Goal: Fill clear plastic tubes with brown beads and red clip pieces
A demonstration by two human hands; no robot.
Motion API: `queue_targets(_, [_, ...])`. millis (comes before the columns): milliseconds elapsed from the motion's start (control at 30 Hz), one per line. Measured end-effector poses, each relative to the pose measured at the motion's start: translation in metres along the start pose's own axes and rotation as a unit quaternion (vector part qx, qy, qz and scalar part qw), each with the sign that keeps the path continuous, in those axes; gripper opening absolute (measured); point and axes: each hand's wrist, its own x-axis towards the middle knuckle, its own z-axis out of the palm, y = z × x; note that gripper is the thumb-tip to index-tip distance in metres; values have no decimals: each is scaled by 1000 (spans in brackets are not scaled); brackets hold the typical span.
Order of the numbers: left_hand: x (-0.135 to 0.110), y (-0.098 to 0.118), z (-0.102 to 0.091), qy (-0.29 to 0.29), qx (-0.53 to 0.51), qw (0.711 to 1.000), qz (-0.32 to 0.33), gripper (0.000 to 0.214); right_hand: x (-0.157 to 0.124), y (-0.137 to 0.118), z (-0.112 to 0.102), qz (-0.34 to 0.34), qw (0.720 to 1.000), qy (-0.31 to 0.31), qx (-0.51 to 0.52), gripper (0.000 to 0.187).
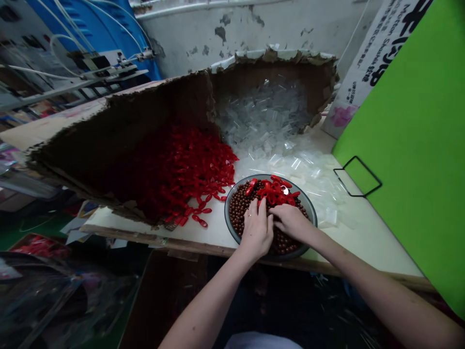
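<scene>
**Fingers:** The left fingers curve down into the heap, while the right fingers lie close together and bend over it. Their tips are buried, so any grip cannot be told.

**Hands:** The left hand and right hand nearly meet above a dish, both bare.

**Dish:** A round, grey-rimmed dish sits at the front edge of a workbench, directly under both hands.

**In the dish:** Glossy brown beads fill the bottom, with a small cluster of red plastic pieces on top, right at the fingers.

**Beside the dish:** A large pile of matching red pieces lies just to the left, inside a torn cardboard carton and trailing onto the bench.

**Behind the dish:** A mound of clear plastic pieces fills the carton's far corner and spreads across the workbench around the dish.

**Right side:** A bright green board with a black wire loop stands along the bench.

**Background:** A blue tank and a peeling wall stand beyond the carton.
</scene>
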Motion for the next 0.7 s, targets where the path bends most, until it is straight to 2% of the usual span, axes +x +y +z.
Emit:
queue_targets(133, [12,3,9,35,-83,996,-9,51,3,8,6,10,998,7,66,14])
queue_targets(200, [15,3,7,61,-134,989,2,47,3,14,5,14,989,15,145,13])
queue_targets(267, [15,3,1,90,-188,978,15,44,3,17,3,21,962,21,271,14])
queue_targets(333, [15,2,-7,115,-235,965,21,40,4,17,1,30,919,23,393,19])
queue_targets(400, [15,2,-15,136,-266,954,20,36,4,15,-1,36,882,19,469,23])
queue_targets(533, [14,-2,-25,148,-290,945,19,31,3,5,-4,46,829,22,557,25])
queue_targets(700, [6,-3,-29,90,-320,943,20,39,1,-5,-9,30,794,47,606,23])
